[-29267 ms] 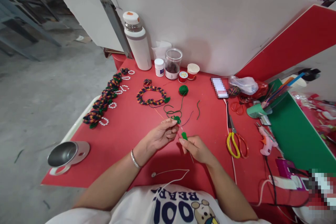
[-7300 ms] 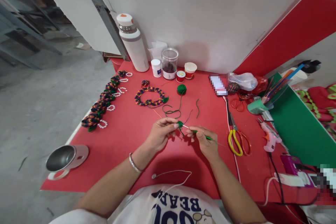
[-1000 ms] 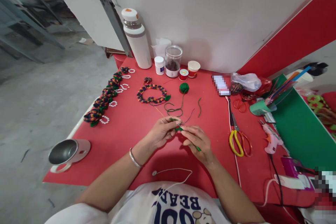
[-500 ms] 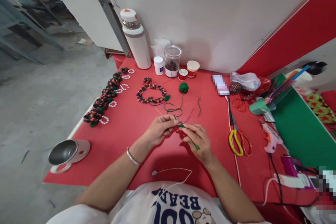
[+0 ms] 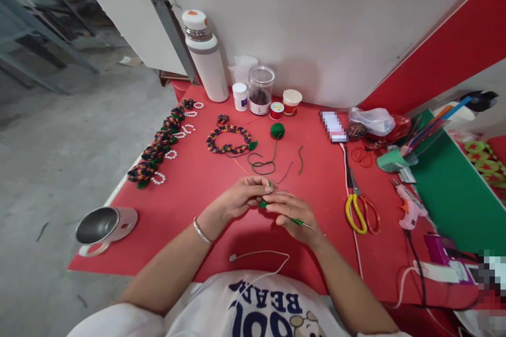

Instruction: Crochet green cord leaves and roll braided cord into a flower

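Note:
Above the red table my left hand (image 5: 242,195) is closed, thumb and finger pinching green yarn. A small green crochet piece (image 5: 263,204) shows between my two hands, mostly covered by fingers. My right hand (image 5: 294,215) is curled round a crochet hook (image 5: 297,221) with a green handle; its thin metal end points back toward my wrist. The fingertips of both hands meet or nearly meet. Beyond them a green yarn ball (image 5: 277,130) trails a looped strand (image 5: 263,164) toward my hands. A multicoloured crocheted ring (image 5: 228,140) with a green leaf lies behind my left hand.
Several multicoloured crocheted pieces with bead loops (image 5: 142,172) line the left edge. A mug (image 5: 106,226) stands front left, a thermos (image 5: 207,66) and jars at the back. On the right lie yellow-handled scissors (image 5: 356,214), a phone (image 5: 334,126) and a glue gun (image 5: 411,210).
My right hand has moved slightly left and down, its fingers now straighter and nearer my left hand. The hook has tipped, its metal end showing toward my wrist. The green piece is more covered.

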`<state>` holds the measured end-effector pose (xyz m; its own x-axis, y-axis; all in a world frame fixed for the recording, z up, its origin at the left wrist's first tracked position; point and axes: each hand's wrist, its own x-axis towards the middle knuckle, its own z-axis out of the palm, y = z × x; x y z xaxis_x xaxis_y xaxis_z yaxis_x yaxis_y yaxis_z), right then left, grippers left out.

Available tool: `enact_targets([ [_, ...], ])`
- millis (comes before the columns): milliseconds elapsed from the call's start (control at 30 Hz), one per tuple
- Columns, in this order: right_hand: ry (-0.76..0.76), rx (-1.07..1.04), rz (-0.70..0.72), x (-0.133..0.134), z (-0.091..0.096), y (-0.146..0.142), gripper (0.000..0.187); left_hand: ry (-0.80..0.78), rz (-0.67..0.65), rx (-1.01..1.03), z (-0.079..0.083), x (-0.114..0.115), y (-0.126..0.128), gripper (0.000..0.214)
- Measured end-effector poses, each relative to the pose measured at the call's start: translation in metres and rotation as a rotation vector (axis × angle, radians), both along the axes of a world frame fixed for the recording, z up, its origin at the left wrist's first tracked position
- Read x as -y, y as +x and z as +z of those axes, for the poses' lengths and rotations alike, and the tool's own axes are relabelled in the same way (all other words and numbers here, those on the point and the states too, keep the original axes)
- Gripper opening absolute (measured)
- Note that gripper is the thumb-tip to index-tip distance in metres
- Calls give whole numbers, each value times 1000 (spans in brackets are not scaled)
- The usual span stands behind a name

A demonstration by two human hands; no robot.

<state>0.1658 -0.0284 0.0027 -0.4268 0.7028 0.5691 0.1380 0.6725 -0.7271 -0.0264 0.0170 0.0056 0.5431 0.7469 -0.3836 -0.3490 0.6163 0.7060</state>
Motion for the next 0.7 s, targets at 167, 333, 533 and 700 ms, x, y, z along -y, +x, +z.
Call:
enact_targets([
  [167, -76, 51, 27, 5, -6, -1, 39, -12, 12, -27, -5, 1, 3, 19],
  [333, -36, 15, -5, 10, -8, -5, 36, -61, 20, -15, -8, 3, 8, 24],
  [533, 24, -85, -216, 7, -6, 3, 32, 75, 129, 48, 2, 5, 9, 39],
  [700, 44, -59, -298, 6, -5, 8, 33, 199, 175, -17, 2, 12, 17, 53],
])
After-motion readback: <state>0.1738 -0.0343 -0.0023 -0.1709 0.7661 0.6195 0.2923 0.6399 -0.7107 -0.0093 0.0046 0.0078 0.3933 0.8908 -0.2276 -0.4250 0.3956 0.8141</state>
